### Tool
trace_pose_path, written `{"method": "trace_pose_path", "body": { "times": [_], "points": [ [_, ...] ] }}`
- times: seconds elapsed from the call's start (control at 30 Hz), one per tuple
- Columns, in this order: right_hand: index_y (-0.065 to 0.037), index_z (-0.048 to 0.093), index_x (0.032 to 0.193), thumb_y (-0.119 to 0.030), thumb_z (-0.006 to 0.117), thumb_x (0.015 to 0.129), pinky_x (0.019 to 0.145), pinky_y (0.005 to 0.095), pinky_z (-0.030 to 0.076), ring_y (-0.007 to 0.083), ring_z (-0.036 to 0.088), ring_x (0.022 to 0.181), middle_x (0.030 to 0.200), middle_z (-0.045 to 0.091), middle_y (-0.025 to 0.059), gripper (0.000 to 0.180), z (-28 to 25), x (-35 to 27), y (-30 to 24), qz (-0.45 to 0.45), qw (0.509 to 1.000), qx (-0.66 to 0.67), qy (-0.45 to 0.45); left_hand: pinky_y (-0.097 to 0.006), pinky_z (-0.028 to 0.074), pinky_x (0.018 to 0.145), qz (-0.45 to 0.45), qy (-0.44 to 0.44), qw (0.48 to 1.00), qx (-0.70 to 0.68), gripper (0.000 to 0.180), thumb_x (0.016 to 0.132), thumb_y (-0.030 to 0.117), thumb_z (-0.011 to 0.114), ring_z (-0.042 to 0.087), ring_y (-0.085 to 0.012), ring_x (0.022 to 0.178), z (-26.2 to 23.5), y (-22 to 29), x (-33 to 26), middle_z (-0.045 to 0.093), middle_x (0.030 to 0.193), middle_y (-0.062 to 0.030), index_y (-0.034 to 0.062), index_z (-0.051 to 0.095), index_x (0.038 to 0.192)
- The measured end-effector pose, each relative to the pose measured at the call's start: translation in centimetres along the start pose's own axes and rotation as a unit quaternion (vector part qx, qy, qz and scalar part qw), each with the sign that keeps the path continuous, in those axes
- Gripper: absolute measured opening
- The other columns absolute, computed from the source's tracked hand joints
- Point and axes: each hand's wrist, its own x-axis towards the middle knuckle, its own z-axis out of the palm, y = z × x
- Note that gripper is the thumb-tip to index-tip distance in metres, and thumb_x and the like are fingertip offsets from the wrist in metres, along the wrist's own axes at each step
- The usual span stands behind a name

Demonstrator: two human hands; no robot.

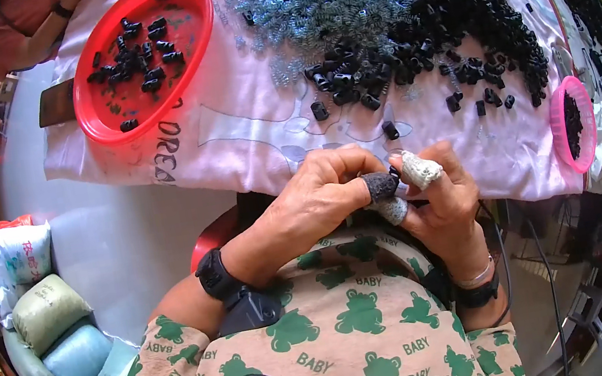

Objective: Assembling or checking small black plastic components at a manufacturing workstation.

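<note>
Close to my body, at the table's near edge, both hands meet fingertip to fingertip. My left hand (pixel 321 189) is closed in a pinch, with a dark grey finger cover on its thumb. My right hand (pixel 445 200) is closed too, its fingers wearing white and pale grey covers. Between them a small black plastic part (pixel 394 171) shows, mostly hidden by the fingers. A loose black part (pixel 390 130) lies on the cloth just beyond. Farther off are several black cylindrical parts (pixel 338 76) beside a heap of clear bluish coil springs (pixel 327 3).
A red basin (pixel 89 115) at the far left holds several black parts, with a dark phone-like slab (pixel 56 105) beside it. A large black heap (pixel 476 3) spreads right. A pink basket (pixel 561 131) sits at the right edge. Stuffed sacks (pixel 52 306) stand left; other people work nearby.
</note>
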Motion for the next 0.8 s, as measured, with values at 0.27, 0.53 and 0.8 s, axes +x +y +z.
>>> {"method": "trace_pose_path", "body": {
  "times": [0.27,0.53,0.8],
  "points": [
    [-0.002,0.063,0.103,-0.004,0.081,0.063,0.051,0.0297,0.049,0.0162,0.06,0.061,0.081,0.057,0.0065,0.044,-0.2,-0.4,0.1,0.04,0.999,0.017,0.022,-0.02,0.039,0.069,0.091,-0.04,0.992,0.074,0.015,0.093,0.012,0.059,0.05,-0.0046,0.082,-0.2,-0.3,0.3,0.053,0.094,0.0014,-0.0012,0.063,0.099],
    [-0.001,0.064,0.097,-0.001,0.079,0.062,0.05,0.029,0.048,0.0192,0.058,0.059,0.079,0.057,0.008,0.038,0.2,-0.3,0.3,-0.011,0.999,0.01,0.035,-0.02,0.042,0.071,0.054,-0.052,0.997,-0.037,0.021,0.091,0.015,0.064,0.053,-0.0057,0.085,-0.1,-0.8,0.1,0.054,0.098,0.0003,-0.0014,0.061,0.105],
    [-0.001,0.063,0.093,-0.003,0.079,0.065,0.048,0.0295,0.046,0.0194,0.058,0.059,0.076,0.055,0.0071,0.033,-0.1,-0.2,-0.1,0.035,0.998,0.024,0.039,-0.016,0.036,0.053,-0.011,-0.056,0.988,-0.141,0.026,0.097,0.023,0.057,0.048,-0.0016,0.067,-0.3,-1.6,0.2,0.057,0.089,-0.0003,0.0009,0.06,0.109]
  ]
}}
